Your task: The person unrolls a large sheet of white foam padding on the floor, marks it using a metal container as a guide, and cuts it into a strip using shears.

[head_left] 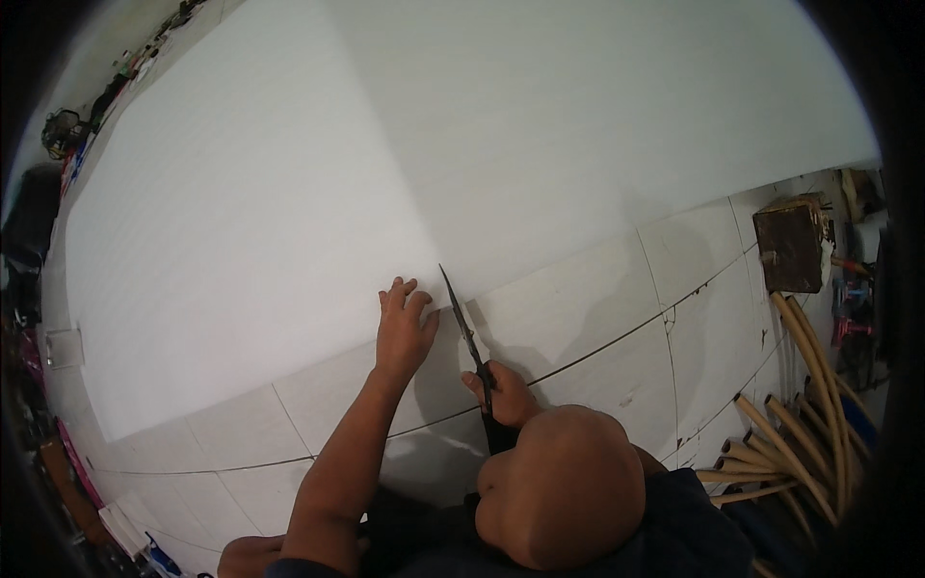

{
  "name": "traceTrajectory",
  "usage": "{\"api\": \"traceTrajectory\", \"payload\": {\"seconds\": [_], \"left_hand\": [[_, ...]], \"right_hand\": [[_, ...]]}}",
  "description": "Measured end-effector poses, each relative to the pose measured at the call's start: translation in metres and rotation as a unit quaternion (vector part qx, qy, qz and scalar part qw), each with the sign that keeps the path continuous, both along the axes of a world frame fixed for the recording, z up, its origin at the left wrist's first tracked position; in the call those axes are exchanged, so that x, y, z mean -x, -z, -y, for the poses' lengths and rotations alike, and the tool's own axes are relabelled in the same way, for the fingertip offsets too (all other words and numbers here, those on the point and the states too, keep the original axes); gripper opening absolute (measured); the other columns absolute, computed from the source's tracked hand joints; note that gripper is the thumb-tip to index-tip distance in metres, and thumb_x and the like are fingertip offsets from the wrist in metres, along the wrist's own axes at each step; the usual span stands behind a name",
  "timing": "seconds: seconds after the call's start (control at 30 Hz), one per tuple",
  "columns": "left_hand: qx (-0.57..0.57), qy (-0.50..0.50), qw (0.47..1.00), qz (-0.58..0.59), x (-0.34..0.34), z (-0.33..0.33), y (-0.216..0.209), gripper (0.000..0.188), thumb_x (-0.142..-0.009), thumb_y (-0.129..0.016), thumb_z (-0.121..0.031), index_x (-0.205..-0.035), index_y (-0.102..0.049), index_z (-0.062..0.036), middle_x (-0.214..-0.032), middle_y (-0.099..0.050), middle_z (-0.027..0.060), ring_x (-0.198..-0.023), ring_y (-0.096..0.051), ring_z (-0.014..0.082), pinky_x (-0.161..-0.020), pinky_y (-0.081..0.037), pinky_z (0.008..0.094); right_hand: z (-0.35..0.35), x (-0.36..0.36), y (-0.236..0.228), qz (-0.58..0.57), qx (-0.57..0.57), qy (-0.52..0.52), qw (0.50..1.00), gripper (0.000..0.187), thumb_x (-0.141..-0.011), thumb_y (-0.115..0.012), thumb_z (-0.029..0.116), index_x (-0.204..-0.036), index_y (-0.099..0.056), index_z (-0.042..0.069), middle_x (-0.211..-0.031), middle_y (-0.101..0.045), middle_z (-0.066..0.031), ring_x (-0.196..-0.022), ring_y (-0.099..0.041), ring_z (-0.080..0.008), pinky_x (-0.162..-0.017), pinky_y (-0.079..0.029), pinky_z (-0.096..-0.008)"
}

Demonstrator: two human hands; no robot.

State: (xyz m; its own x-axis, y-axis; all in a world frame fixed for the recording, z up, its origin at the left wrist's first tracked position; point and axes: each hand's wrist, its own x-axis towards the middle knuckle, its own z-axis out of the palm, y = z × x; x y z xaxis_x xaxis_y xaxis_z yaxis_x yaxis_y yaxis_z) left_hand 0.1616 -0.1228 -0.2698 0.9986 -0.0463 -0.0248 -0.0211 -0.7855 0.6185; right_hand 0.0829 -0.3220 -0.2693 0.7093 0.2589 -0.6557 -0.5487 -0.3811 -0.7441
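Observation:
A large white foam sheet [385, 144] lies spread over the white tiled floor [597, 318]. My left hand [403, 328] presses flat on the sheet's near edge, fingers apart. My right hand [506, 395] grips the handles of dark scissors [462, 318], just to the right of my left hand. The blades point away from me, and their tips reach the sheet's near edge. My bent knee [564, 482] hides the lower part of my right hand and the scissor handles.
A brown wooden box [792, 246] stands on the floor at the right. Several pale curved canes [809, 385] lie below it. Clutter lines the left edge [58, 135] of the room. A small clear square [63, 347] sits by the sheet's left side.

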Motion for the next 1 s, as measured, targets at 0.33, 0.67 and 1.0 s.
{"api": "traceTrajectory", "payload": {"seconds": [0.33, 0.67, 1.0], "left_hand": [[0.076, -0.001, 0.997, 0.009, -0.002, -0.004, 0.009, 0.017, -0.084, -0.067, -0.006, -0.097, -0.057, -0.0037, -0.118, -0.057, 0.018, -0.13, -0.042, 0.0477, -0.111, -0.028, 0.0596], [0.102, -0.011, 0.994, 0.038, 0.003, -0.002, 0.005, 0.018, -0.083, -0.067, -0.004, -0.099, -0.057, -0.0055, -0.116, -0.055, 0.015, -0.129, -0.044, 0.0443, -0.112, -0.025, 0.0617], [0.079, 0.019, 0.996, 0.024, 0.006, -0.006, 0.007, 0.021, -0.083, -0.067, -0.004, -0.102, -0.058, -0.0046, -0.119, -0.054, 0.0171, -0.13, -0.043, 0.0459, -0.111, -0.025, 0.0623]], "right_hand": [[-0.005, -0.008, 0.003, -0.049, -0.042, 0.025, 0.998, 0.042, -0.095, -0.061, 0.046, -0.084, -0.051, 0.006, -0.067, -0.05, -0.0001, -0.059, -0.05, -0.0102, -0.056, -0.043, -0.0275], [0.005, 0.0, -0.004, -0.069, -0.051, 0.035, 0.996, 0.045, -0.095, -0.058, 0.05, -0.086, -0.052, 0.006, -0.071, -0.052, -0.0018, -0.062, -0.052, -0.0115, -0.059, -0.045, -0.028], [-0.026, -0.052, 0.031, 0.05, -0.023, 0.02, 0.998, 0.046, -0.094, -0.06, 0.05, -0.084, -0.049, 0.007, -0.065, -0.046, 0.0004, -0.058, -0.047, -0.0091, -0.054, -0.041, -0.0251]]}}
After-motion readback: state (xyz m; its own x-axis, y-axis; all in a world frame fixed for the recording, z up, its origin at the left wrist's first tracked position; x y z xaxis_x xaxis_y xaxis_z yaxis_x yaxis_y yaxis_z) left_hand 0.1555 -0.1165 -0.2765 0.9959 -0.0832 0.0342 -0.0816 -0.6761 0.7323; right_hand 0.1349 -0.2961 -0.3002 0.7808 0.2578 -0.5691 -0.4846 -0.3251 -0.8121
